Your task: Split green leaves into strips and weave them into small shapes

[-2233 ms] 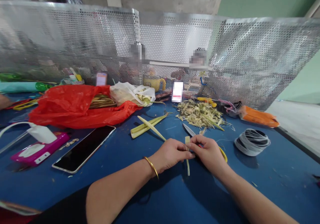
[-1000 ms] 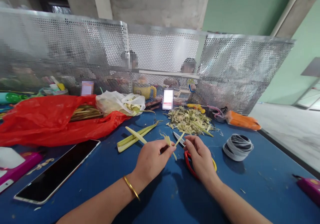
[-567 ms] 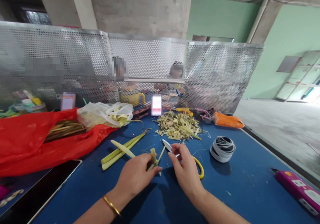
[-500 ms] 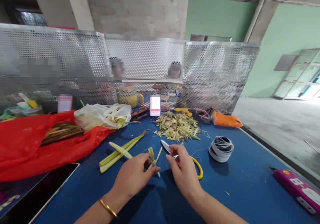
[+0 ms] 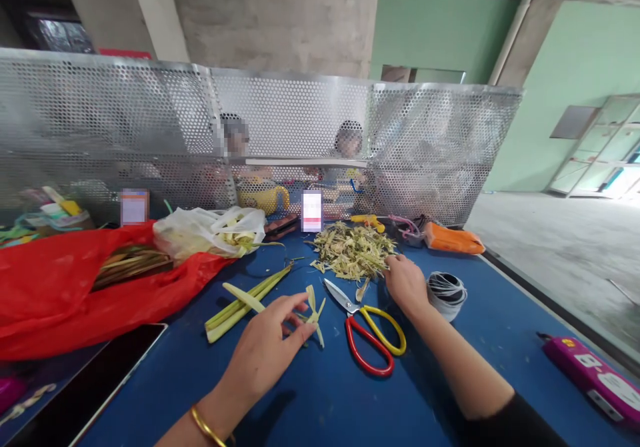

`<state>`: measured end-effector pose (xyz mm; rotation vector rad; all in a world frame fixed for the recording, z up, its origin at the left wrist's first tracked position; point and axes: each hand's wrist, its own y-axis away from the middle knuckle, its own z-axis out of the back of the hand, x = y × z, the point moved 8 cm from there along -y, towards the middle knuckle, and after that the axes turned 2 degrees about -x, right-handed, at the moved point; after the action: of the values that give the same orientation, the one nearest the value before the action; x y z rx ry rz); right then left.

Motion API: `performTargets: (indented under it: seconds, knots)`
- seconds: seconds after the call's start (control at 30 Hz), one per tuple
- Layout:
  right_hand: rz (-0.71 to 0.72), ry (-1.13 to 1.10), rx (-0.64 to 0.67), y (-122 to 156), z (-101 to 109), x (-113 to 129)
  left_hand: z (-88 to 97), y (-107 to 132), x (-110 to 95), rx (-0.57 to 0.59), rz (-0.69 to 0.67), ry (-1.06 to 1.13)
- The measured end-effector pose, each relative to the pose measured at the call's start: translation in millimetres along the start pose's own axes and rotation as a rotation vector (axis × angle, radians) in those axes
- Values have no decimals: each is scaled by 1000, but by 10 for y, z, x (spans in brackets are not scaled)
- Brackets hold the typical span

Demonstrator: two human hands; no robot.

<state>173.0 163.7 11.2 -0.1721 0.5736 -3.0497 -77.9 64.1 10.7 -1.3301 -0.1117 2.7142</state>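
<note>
My left hand (image 5: 270,340) is closed in a pinch on a knot of pale green leaf strips (image 5: 314,317), whose ends stick out past the fingertips. Just right of it, scissors (image 5: 363,327) with one red and one yellow handle lie on the blue table, blades towards the far side. My right hand (image 5: 407,287) reaches to the right edge of a heap of chopped plant scraps (image 5: 353,250), fingers curled together; what they hold, if anything, is hidden. Beyond the left hand lie longer green stalks (image 5: 247,304).
A roll of grey string (image 5: 447,294) stands behind my right forearm. On the left are a red plastic bag (image 5: 185,294), a white bag (image 5: 200,230) and a dark tablet (image 5: 110,387). A purple device (image 5: 593,374) lies at right. A perforated metal screen (image 5: 300,120) borders the far edge.
My right hand has moved from over the scissors, away and right, to the scrap heap. The scissors now lie uncovered. My left hand still pinches the knotted strips.
</note>
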Motion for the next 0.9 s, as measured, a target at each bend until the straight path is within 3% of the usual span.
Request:
performTargets:
  seconds: [0.13, 0.23, 0.43, 0.57, 0.6, 0.67, 0.73, 0.9]
  knots:
    - [4, 68, -14, -97, -188, -61, -52, 58, -98, 34, -18, 44]
    - [14, 71, -63, -67, -168, -62, -25, 91, -129, 6, -42, 63]
    - [10, -10, -269, 41, 293, -28, 25, 107, -206, -103, -63, 140]
    - [108, -133, -347, 281, 568, 251, -95, 51, -316, -91, -32, 248]
    - [182, -262, -354, 375, 617, 368, -132, 29, -341, -87, -26, 285]
    - [298, -541, -275, 558, 632, 584, -193, -19, -361, -95, -13, 363]
    - [319, -762, -147, 701, 561, 733, -228, -57, -324, -125, 12, 432]
    - [189, -1038, 118, 831, 251, 854, -303, -77, -134, -136, 109, 489]
